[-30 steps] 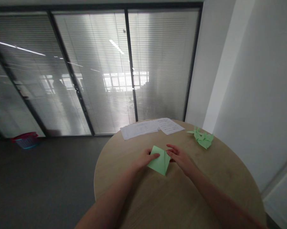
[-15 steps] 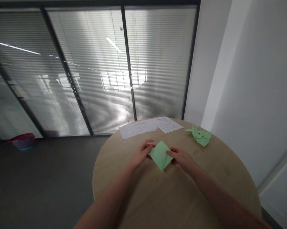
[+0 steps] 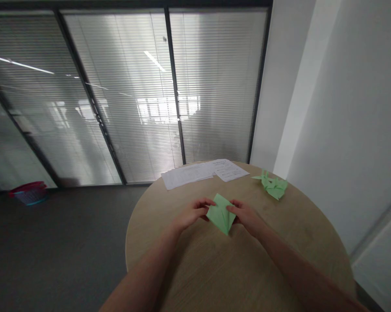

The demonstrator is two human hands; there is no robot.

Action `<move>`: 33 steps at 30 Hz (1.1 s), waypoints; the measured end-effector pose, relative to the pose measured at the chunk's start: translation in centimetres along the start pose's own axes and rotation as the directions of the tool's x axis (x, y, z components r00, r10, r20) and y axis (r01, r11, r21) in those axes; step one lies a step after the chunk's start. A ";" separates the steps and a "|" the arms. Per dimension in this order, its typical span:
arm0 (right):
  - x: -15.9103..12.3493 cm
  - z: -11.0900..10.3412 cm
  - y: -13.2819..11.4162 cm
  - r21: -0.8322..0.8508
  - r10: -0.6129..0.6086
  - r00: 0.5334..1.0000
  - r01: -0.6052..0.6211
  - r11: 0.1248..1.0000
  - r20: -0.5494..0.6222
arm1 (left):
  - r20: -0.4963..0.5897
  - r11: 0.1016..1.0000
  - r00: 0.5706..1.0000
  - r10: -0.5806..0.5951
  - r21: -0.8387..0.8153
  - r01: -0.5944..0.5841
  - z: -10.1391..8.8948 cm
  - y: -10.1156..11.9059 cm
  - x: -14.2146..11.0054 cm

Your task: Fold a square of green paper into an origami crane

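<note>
A folded piece of green paper [image 3: 221, 213], diamond-shaped with crease lines, is held above the table between my two hands. My right hand [image 3: 243, 214] pinches its right corner, thumb on top and fingers behind. At the left edge, my left hand [image 3: 195, 212] has its fingertips against the paper, the index finger on the upper left side and the thumb lower down. The undersides of the fingers are partly hidden. Folded green paper shapes [image 3: 275, 187] lie farther off to the right, with pointed ends sticking out.
Printed white sheets [image 3: 189, 175] lie at the far edge of the round wooden table [image 3: 150, 242]. Behind stands a glass partition with blinds [image 3: 218, 86]; a white wall [image 3: 351, 130] rises at right. A red and blue basket [image 3: 31, 195] sits on the floor at left.
The green paper has turned slightly, its lower tip swinging right. My left hand has shifted its fingers on the left edge, while my right hand keeps its pinch.
</note>
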State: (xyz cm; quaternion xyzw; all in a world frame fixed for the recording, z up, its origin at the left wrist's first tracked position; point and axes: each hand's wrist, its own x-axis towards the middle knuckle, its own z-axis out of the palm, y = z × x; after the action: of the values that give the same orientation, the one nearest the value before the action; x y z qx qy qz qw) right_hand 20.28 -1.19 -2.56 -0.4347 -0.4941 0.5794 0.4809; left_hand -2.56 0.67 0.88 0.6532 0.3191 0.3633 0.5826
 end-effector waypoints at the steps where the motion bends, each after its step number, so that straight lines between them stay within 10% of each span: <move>1: 0.0 0.0 0.0 0.001 -0.005 1.000 0.005 1.000 -0.001 | 0.016 1.000 1.000 0.009 0.003 -0.009 -0.1 0.0 0.0; 33: 0.0 0.0 0.3 0.159 0.072 0.991 -0.089 0.983 0.112 | 0.052 0.994 0.997 0.062 -0.098 -0.056 -0.6 -0.3 -0.1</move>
State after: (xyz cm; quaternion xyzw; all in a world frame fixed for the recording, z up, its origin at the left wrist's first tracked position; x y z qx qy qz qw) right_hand 20.24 -1.17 -2.85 -0.3820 -0.4516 0.6592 0.4644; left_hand -3.14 0.98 0.58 0.6430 0.2656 0.3774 0.6112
